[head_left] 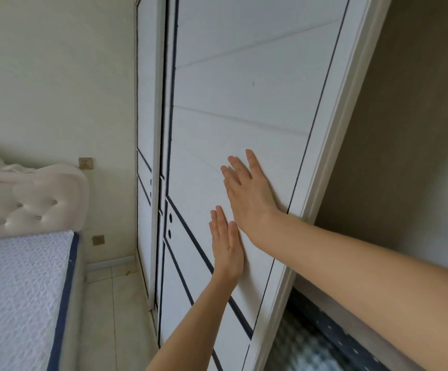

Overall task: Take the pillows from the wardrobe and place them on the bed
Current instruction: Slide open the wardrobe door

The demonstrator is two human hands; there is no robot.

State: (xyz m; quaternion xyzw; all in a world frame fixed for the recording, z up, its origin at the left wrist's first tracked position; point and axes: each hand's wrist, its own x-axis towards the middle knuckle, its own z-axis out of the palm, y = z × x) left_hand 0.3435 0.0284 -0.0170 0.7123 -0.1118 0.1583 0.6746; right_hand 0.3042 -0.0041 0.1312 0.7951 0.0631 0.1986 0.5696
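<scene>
Leftmost, the bed (16,290): bare quilted mattress, padded headboard. Then the wardrobe door (244,103), white sliding panel. Left hand (226,247) flat on it, fingers straight and together, holding nothing. Right hand (247,191) just above, spread, palm pressed on. At far right, a dark patterned bundle (311,341) shows inside; pillows cannot be told. Likely soft, light; grab by the bulk.

Home bedroom: bed (16,303) w/ tufted headboard (27,207), wardrobe (244,103).
</scene>
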